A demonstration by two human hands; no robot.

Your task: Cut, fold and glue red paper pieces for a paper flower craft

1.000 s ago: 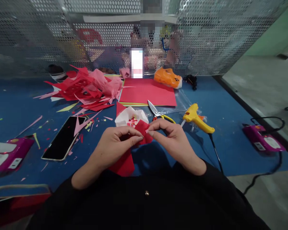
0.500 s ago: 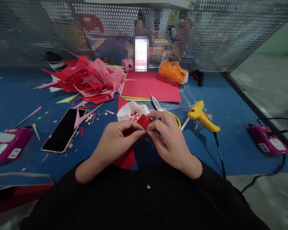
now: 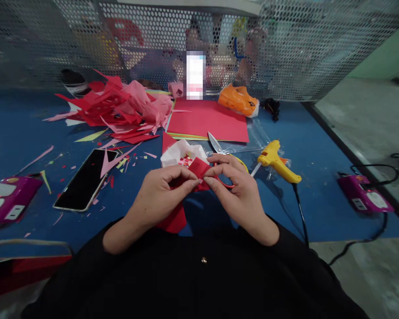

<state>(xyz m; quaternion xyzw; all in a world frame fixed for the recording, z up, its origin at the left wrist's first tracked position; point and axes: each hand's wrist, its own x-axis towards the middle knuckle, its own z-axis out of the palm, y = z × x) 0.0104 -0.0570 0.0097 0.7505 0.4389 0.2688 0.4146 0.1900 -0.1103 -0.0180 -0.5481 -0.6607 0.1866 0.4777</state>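
A small folded piece of red paper (image 3: 199, 167) is pinched between both hands, in front of my body. My left hand (image 3: 161, 195) grips its left edge with thumb and forefinger. On the other edge, my right hand (image 3: 236, 188) closes thumb and fingers. Just behind the piece lies a crumpled white wrapper (image 3: 176, 153) with small red and pink paper bits in it. Larger red paper (image 3: 174, 220) shows beneath my left hand. Scissors (image 3: 215, 142) with red and yellow handles lie behind my right hand, which partly hides them.
A yellow glue gun (image 3: 277, 162) rests to the right, its cord running forward. A phone (image 3: 86, 180) lies left among paper scraps. Behind are a scrap pile (image 3: 119, 108), red paper sheets (image 3: 208, 118) and an orange packet (image 3: 238, 101). Purple power strips (image 3: 364, 192) flank the table.
My right thumb and fingers have shifted slightly along the red paper's edge, and more of the scissors' red handle shows. My left hand keeps its pinch. The view has shifted slightly.
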